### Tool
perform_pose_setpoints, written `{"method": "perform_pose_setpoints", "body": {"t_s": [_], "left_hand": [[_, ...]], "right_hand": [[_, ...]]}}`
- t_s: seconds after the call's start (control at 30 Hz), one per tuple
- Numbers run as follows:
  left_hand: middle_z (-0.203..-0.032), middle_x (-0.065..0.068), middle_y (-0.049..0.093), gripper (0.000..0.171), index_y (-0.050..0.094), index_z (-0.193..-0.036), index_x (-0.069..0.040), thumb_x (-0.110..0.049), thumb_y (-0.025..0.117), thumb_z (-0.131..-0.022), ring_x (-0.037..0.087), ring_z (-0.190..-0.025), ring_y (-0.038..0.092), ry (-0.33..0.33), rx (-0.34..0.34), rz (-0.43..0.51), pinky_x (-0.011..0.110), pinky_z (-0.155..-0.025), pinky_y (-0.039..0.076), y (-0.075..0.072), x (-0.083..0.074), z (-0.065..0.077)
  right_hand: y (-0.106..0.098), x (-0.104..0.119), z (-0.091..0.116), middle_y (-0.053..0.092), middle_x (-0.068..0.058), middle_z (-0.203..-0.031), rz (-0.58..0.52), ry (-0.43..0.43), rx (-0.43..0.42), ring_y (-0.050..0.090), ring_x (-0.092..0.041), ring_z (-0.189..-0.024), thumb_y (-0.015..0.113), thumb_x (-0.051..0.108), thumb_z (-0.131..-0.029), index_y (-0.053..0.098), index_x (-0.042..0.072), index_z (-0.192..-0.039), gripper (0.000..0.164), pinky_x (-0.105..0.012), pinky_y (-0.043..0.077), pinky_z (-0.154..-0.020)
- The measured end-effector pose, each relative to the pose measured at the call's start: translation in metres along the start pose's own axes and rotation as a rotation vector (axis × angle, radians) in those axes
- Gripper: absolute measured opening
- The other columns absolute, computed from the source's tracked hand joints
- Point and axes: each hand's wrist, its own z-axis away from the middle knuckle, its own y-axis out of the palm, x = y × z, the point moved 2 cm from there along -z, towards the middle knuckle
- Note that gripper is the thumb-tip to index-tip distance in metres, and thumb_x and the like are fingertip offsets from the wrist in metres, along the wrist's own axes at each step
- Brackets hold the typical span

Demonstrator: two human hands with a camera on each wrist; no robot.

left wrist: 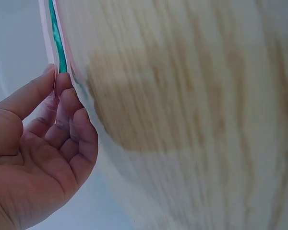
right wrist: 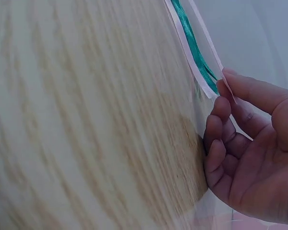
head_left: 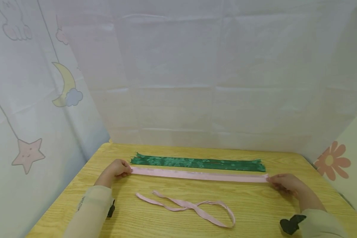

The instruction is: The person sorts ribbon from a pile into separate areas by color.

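Observation:
A pink satin ribbon (head_left: 196,175) stretches almost straight across the table between both hands. My left hand (head_left: 121,168) pinches its left end between thumb and fingertips, and my right hand (head_left: 285,183) pinches the right end the same way. In the right wrist view the held ribbon (right wrist: 209,40) runs up from the thumb and forefinger, with a second pink strip (right wrist: 183,40) lying along the green ribbons (right wrist: 194,48). Behind the held ribbon, the green ribbons (head_left: 178,161) lie flat side by side with frayed ends.
Nearer the front, another pink ribbon (head_left: 208,216) lies loosely crossed and looped on the wood-grain table (head_left: 256,211). A pale sheet (head_left: 214,72) hangs behind the table's back edge, and a printed sheet (head_left: 32,115) hangs at the left.

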Motion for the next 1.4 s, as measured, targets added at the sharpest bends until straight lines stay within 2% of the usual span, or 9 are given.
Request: {"method": "perform_pose_setpoints", "body": {"t_s": [0.33, 0.53, 0.7, 1.13, 1.4], "left_hand": [[-0.066, 0.003, 0.055, 0.014, 0.059, -0.074, -0.005, -0.009, 0.067, -0.085, 0.011, -0.056, 0.047, -0.020, 0.004, -0.044, 0.024, -0.051, 0.043, 0.001, 0.003, -0.003], [-0.064, 0.002, 0.054, 0.016, 0.059, -0.072, -0.006, -0.011, 0.069, -0.083, 0.010, -0.054, 0.046, -0.030, 0.003, -0.058, 0.024, -0.051, 0.041, 0.001, 0.003, -0.005], [-0.062, 0.002, 0.054, 0.018, 0.058, -0.071, -0.007, -0.012, 0.070, -0.083, 0.010, -0.054, 0.046, -0.036, 0.001, -0.075, 0.024, -0.050, 0.041, 0.002, 0.006, -0.008], [-0.057, 0.000, 0.051, 0.022, 0.057, -0.065, -0.009, -0.013, 0.070, -0.082, 0.009, -0.050, 0.043, -0.042, 0.013, -0.076, 0.022, -0.048, 0.038, 0.004, 0.008, -0.013], [-0.058, 0.001, 0.051, 0.022, 0.057, -0.066, -0.009, -0.014, 0.070, -0.083, 0.010, -0.050, 0.043, -0.047, 0.020, -0.092, 0.023, -0.049, 0.038, 0.003, 0.009, -0.016]], "right_hand": [[0.003, 0.003, 0.001, 0.053, 0.001, -0.076, 0.068, -0.033, 0.001, 0.048, -0.016, -0.070, 0.063, 0.032, -0.088, 0.064, 0.000, -0.092, 0.033, -0.029, 0.039, -0.060], [0.004, 0.004, -0.002, 0.050, 0.000, -0.075, 0.124, -0.026, -0.027, 0.047, -0.016, -0.071, 0.066, 0.036, -0.085, 0.062, 0.004, -0.083, 0.033, -0.030, 0.039, -0.062], [0.007, 0.005, -0.003, 0.047, 0.000, -0.070, 0.134, -0.009, -0.048, 0.045, -0.016, -0.066, 0.068, 0.036, -0.083, 0.059, 0.007, -0.075, 0.031, -0.029, 0.037, -0.059], [0.008, 0.004, -0.007, 0.048, -0.001, -0.067, 0.136, 0.010, -0.064, 0.045, -0.014, -0.059, 0.068, 0.034, -0.083, 0.062, 0.005, -0.077, 0.031, -0.028, 0.039, -0.055], [0.008, 0.003, -0.007, 0.048, 0.000, -0.066, 0.128, 0.011, -0.074, 0.044, -0.014, -0.057, 0.069, 0.033, -0.081, 0.061, 0.006, -0.074, 0.029, -0.028, 0.038, -0.053]]}}
